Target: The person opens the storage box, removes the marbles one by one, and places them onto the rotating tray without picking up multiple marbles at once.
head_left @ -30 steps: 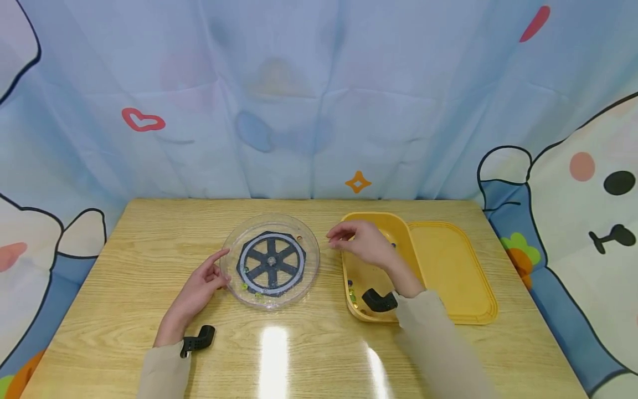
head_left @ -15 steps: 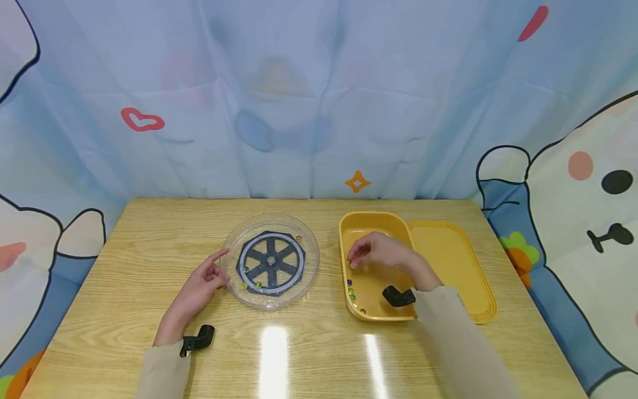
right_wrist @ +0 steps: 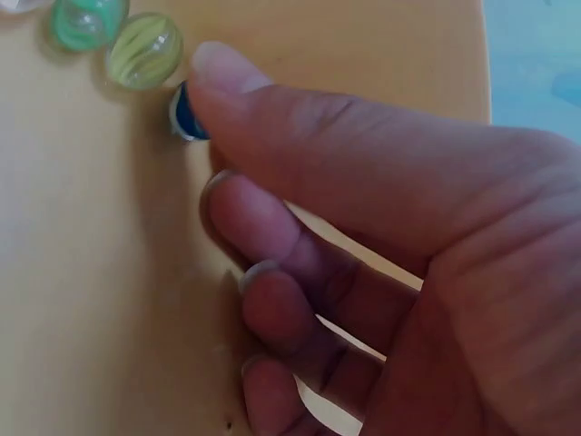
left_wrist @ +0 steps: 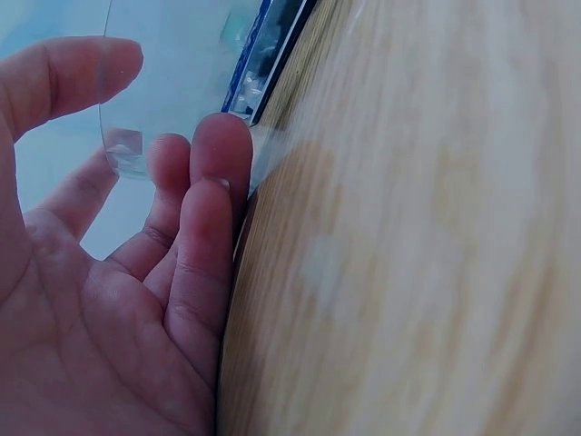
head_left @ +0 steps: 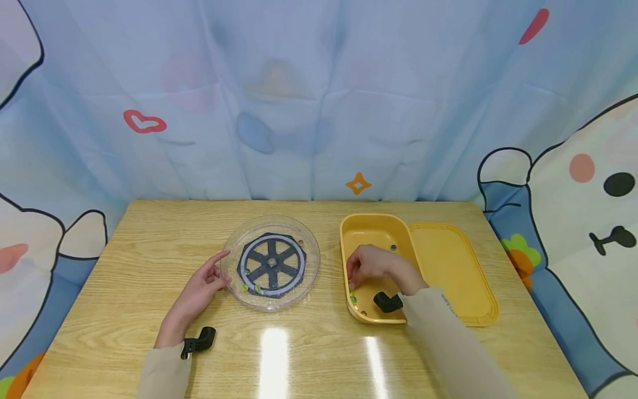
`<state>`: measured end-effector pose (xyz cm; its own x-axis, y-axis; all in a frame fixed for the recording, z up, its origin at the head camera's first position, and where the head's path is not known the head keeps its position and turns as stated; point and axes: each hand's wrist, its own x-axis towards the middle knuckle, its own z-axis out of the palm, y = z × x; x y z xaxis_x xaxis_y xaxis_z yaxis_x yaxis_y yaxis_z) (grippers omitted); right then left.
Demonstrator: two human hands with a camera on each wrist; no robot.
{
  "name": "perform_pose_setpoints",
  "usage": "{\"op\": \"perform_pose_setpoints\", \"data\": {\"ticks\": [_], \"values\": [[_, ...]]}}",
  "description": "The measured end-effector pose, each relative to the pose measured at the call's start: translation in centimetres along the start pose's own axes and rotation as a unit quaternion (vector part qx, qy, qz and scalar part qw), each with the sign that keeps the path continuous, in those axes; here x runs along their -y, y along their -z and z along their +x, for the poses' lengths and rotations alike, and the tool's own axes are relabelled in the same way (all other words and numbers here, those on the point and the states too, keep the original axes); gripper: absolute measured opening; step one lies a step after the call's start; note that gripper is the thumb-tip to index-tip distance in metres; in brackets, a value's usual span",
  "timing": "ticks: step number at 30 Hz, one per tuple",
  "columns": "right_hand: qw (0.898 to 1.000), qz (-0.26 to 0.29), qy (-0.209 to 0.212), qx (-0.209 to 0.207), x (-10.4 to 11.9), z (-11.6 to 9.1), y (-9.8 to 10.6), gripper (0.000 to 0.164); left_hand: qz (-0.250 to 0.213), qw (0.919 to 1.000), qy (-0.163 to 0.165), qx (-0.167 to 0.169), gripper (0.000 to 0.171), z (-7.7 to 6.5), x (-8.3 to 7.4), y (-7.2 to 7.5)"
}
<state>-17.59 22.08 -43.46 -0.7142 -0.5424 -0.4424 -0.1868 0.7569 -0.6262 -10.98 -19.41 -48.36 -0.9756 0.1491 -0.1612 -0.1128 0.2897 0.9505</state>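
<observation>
My left hand (head_left: pixel 196 291) holds the left edge of a clear round dish (head_left: pixel 311 244). Thumb and index finger sit spread apart along its rim; in the left wrist view the thumb overlaps the clear wall, and the other fingers are curled near the wood. A dark spoked wheel (head_left: pixel 272 281) with a pale ring shows within the dish, among a few marbles. My right hand (head_left: pixel 376 263) is inside a yellow box (head_left: pixel 369 221), at its left wall. Its thumb partly covers a blue marble (right_wrist: pixel 188 116); whether the fingers pinch it I cannot tell. A yellow marble (right_wrist: pixel 145 52) lies beside it.
A green marble (right_wrist: pixel 86 20) and others lie along the box's left wall. A dark marble (head_left: pixel 393 247) is farther back in the box. The yellow lid (head_left: pixel 451 266) lies flat to the right. A patterned blue curtain (head_left: pixel 279 111) hangs behind the wooden table (head_left: pixel 319 349).
My right hand has moved from above the box's left rim down into the box, to the marbles along its left wall. The left hand stays at the dish.
</observation>
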Motion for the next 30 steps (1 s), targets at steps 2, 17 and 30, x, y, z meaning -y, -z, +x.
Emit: {"op": "perform_pose_setpoints", "data": {"ticks": [2, 17, 30], "values": [[1.0, -0.008, -0.002, -0.001, 0.1, 0.0, -0.1, 0.014, 0.0, 1.0, 0.002, -0.002, 0.063, 0.0, 0.0, 0.0], [0.999, 0.032, 0.026, 0.004, -0.7, -0.4, 0.2, 0.007, 0.001, 1.0, 0.004, -0.003, 0.063, -0.1, -0.1, -0.1], [0.992, 0.083, 0.054, -0.073, -0.7, -2.5, 1.5, 0.006, -0.001, 1.0, -0.002, -0.002, 0.064, 0.0, 0.0, -0.1]]}}
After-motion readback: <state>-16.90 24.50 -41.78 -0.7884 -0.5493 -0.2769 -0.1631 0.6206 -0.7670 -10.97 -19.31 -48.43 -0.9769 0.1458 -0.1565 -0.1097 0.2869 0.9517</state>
